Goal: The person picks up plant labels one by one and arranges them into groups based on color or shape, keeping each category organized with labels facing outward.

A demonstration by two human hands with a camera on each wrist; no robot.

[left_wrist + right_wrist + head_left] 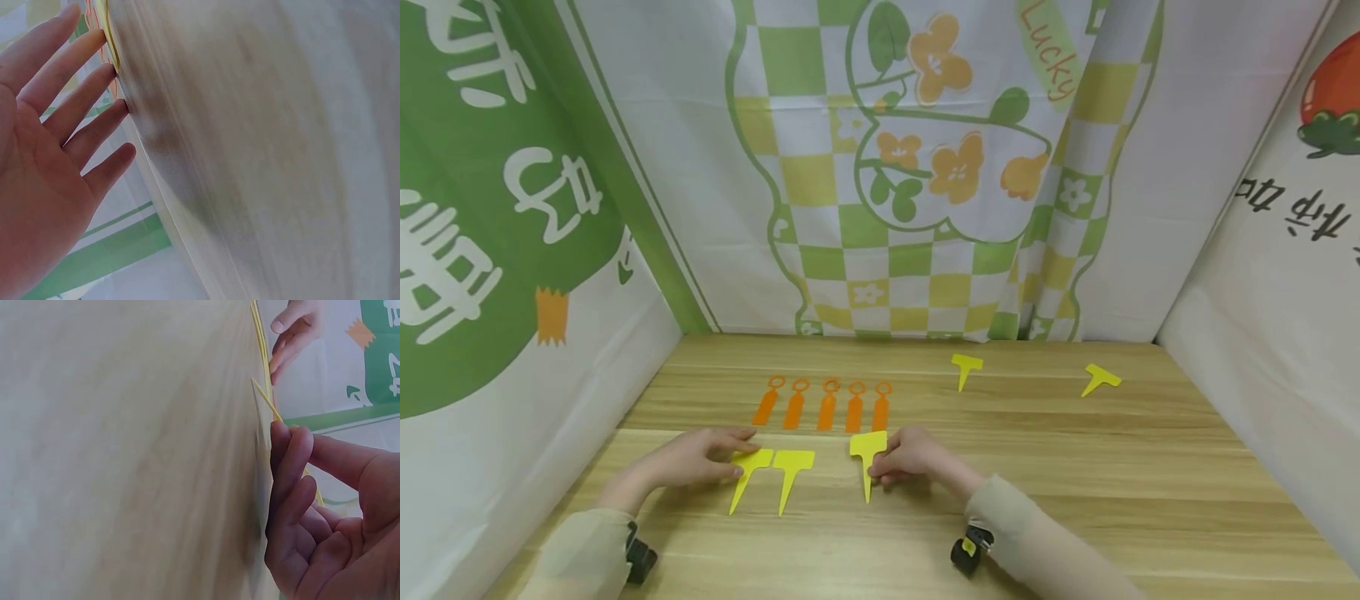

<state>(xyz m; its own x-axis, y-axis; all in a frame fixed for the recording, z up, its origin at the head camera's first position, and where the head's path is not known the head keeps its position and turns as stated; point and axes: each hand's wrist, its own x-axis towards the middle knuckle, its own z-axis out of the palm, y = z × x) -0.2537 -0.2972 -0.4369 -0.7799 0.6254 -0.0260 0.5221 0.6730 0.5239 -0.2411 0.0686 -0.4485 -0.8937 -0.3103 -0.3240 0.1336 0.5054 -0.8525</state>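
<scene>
My right hand (912, 456) pinches a yellow T-shaped plant label (868, 446) by its stem, head up and point toward me. In the right wrist view, thumb and fingers of that hand (319, 519) meet on the thin yellow edge. My left hand (700, 456) lies at the leftmost yellow label (751, 461), its fingertips at the label's head. Its fingers are spread and nearly straight in the left wrist view, where the hand (56, 137) has its tips at the tabletop. Another yellow label (793, 462) lies just right of that one.
Several orange ring-topped tags, one being an orange tag (827, 410), lie in a row behind the hands. Farther back right are two yellow labels, one nearer the middle (966, 363) and one at the right (1101, 376). Patterned cloth (895, 283) borders the wooden table (1075, 500).
</scene>
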